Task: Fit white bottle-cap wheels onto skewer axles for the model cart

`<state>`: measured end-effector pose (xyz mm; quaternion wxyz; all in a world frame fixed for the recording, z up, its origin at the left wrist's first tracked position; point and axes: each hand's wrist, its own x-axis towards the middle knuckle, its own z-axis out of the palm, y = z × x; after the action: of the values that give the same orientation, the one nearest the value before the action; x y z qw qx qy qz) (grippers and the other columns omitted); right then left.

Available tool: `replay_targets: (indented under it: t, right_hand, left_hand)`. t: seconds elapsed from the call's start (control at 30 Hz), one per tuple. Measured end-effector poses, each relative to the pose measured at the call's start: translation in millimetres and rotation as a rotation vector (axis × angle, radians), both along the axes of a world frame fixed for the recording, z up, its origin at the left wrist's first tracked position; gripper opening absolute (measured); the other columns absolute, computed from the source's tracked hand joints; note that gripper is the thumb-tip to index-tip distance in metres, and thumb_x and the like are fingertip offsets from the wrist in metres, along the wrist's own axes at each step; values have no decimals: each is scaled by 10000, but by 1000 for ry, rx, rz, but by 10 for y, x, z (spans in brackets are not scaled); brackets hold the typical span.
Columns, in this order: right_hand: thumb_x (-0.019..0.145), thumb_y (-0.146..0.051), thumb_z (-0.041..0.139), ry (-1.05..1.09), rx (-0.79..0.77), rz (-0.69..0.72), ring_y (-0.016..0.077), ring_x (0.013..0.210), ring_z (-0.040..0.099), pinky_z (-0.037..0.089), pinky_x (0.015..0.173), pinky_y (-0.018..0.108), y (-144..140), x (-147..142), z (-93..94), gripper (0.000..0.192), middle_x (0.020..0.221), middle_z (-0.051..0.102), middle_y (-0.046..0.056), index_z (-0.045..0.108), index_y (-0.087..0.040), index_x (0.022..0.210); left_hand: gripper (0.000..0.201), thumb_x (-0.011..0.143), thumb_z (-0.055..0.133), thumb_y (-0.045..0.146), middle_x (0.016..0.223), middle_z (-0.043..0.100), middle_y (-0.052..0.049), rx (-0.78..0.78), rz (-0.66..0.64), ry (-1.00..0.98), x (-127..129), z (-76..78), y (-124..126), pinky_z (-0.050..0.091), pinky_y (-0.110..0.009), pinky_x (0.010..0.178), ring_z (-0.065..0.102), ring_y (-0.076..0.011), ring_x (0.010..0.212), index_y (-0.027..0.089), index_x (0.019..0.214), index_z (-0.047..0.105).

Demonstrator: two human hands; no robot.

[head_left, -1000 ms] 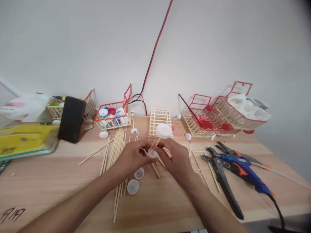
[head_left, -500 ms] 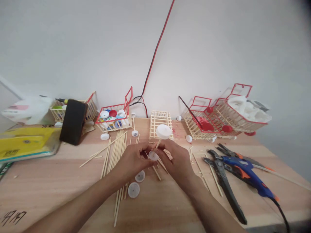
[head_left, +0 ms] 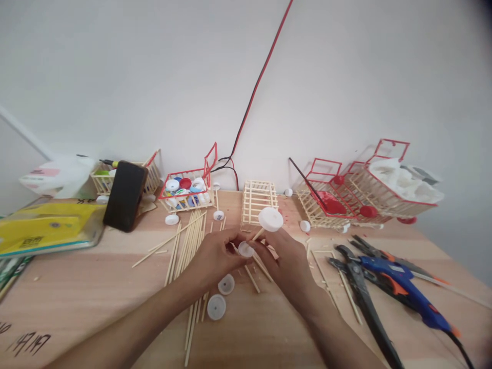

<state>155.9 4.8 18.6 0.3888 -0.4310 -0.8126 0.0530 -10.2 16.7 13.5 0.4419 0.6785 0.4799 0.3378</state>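
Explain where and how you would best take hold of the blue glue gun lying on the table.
Grip the glue gun by its blue body, probably coming down from above. It lies flat on its side on the table, nozzle toward the far side, cord trailing to the near right edge. The black pliers lie close on its left, so coming in from the right looks freer.

Handwritten dark marks stand on the wooden table (head_left: 77, 287) at its near left corner, resembling "47 47" but not surely readable. Print on the yellow packet (head_left: 42, 228) is too small to read.
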Motion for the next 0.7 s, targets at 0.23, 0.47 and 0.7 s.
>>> replay_targets:
  t: [0.23,0.47,0.7]
  right_hand:
    - [885,-222,521,-7,-66,8,167,758,578,427,658,270,-11,-10,-25,101,804,649,38,614,-203,851]
    - [887,-203,507,2,-56,17,171,765,581,423,656,266,-4,-24,-51,113,818,649,47,613,-190,850]
    - [897,-211,492,-5,-64,21,168,769,580,425,669,268,-15,-40,-54,123,813,646,44,602,-192,843]
  left_hand:
    - [159,633,695,175,703,681,31,3,10,13,0,-9,9,424,-200,588,593,-124,650,179,792,697]
    - [212,639,692,153,754,702,14,-1,-3,-4,-25,-5,12,441,-214,627,604,-133,681,182,847,717]
    - [218,640,683,150,726,694,16,7,3,31,-24,29,-6,420,-206,600,586,-125,650,181,851,724]
